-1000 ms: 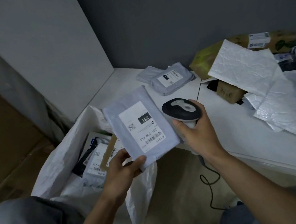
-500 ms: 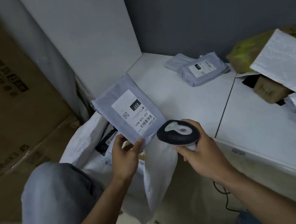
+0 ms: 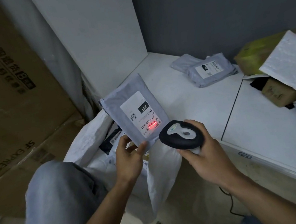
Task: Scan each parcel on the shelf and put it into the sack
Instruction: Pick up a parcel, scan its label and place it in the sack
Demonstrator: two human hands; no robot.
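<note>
My left hand (image 3: 128, 157) pinches the lower edge of a grey poly-mailer parcel (image 3: 123, 103) with a white label reading 231, held upright above the white sack (image 3: 88, 136). My right hand (image 3: 205, 153) grips a black and white barcode scanner (image 3: 181, 136) just right of the parcel. A red scan line glows on the label's barcode. The open sack sits on the floor beside the shelf and holds several parcels. Another grey parcel (image 3: 211, 69) lies at the back of the white shelf (image 3: 189, 104).
A heap of white bubble mailers (image 3: 288, 67), a small brown box (image 3: 278, 92) and a yellow-green package (image 3: 254, 54) fills the shelf's right side. Large cardboard boxes (image 3: 9, 92) stand at the left. My knee (image 3: 59, 189) is near the sack. The scanner's cable hangs down.
The scanner's red line now lights the parcel's barcode. The view has turned left and down a little; parcel and scanner stay close together over the sack.
</note>
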